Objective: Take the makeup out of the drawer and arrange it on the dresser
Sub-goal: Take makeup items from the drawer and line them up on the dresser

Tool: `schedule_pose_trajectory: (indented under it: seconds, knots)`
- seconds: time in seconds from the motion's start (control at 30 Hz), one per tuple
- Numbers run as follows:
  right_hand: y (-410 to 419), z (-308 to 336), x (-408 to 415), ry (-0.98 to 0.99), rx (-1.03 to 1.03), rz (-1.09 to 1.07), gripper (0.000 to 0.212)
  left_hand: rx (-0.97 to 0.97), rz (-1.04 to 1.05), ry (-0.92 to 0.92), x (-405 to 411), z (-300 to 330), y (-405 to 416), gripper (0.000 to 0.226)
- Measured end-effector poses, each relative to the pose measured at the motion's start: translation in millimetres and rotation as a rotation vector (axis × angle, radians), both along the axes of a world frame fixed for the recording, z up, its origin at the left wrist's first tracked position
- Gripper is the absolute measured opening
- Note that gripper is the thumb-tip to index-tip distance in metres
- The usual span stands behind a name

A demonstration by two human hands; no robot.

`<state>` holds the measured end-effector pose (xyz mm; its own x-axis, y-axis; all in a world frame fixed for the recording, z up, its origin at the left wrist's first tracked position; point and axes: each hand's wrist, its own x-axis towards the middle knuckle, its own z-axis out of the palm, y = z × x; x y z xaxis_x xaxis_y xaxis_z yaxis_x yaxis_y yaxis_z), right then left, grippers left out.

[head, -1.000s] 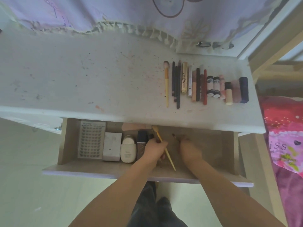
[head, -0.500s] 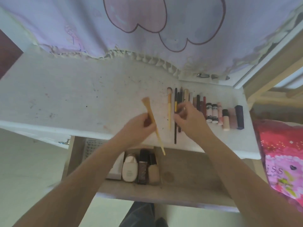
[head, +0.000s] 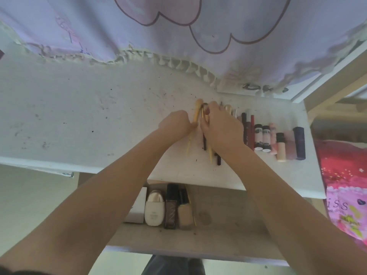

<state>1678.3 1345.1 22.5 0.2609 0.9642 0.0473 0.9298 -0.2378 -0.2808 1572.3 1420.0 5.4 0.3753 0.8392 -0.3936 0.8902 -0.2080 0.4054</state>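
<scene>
On the white dresser top (head: 99,116) my left hand (head: 174,126) grips a yellow makeup brush (head: 196,114), held lengthwise at the left end of a row of makeup (head: 264,135). My right hand (head: 220,128) lies over the row's left part and pinches a thin dark-handled brush (head: 204,143) beside the yellow one. Pencils, small bottles and tubes of the row show to the right of my hand. Below, the open drawer (head: 228,225) holds a white bottle (head: 154,207), a dark tube (head: 170,207), a beige bottle (head: 185,215) and a white box (head: 138,209).
A lilac cloth (head: 178,26) with a fringed hem hangs over the back of the dresser. A pink and red blanket (head: 345,185) lies to the right. The drawer's right half shows bare wood. My left forearm hides the drawer's left part.
Both hands rose from the drawer to the dresser top. My left hand carried the yellow brush up to the left end of the row; my right hand moved onto the brushes there.
</scene>
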Motion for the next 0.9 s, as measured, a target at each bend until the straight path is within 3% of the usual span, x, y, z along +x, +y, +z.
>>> schedule_pose_trajectory:
  seconds: [0.1, 0.2, 0.3, 0.33, 0.4, 0.47, 0.57, 0.9]
  knots:
    - [-57, 7, -4, 0.273, 0.164, 0.13, 0.018, 0.106, 0.035, -0.187, -28, -1, -43, 0.025]
    - [-130, -21, -22, 0.361, -0.115, 0.211, 0.017, 0.073, 0.073, -0.457, -70, -17, -124, 0.02]
    - [-164, -78, -35, 0.285, -0.505, 0.146, 0.019, 0.016, -0.113, -0.271, -93, -58, -179, 0.011]
    - [-163, -94, -38, 0.283, -0.571, 0.102, 0.021, 0.03, -0.186, -0.177, -93, -72, -186, 0.024]
    - [-152, -117, -45, 0.335, -0.585, 0.026, 0.028, 0.058, -0.25, -0.017, -88, -93, -186, 0.044]
    - [-140, -135, -53, 0.398, -0.555, -0.017, 0.035, 0.078, -0.267, 0.122, -76, -103, -179, 0.044]
    - [-130, -150, -62, 0.329, -0.55, -0.015, 0.03, 0.063, -0.277, 0.253, -62, -109, -174, 0.039]
    - [-142, -158, -51, 0.051, -0.57, -0.011, 0.027, -0.108, -0.224, 0.13, -60, -106, -168, 0.056]
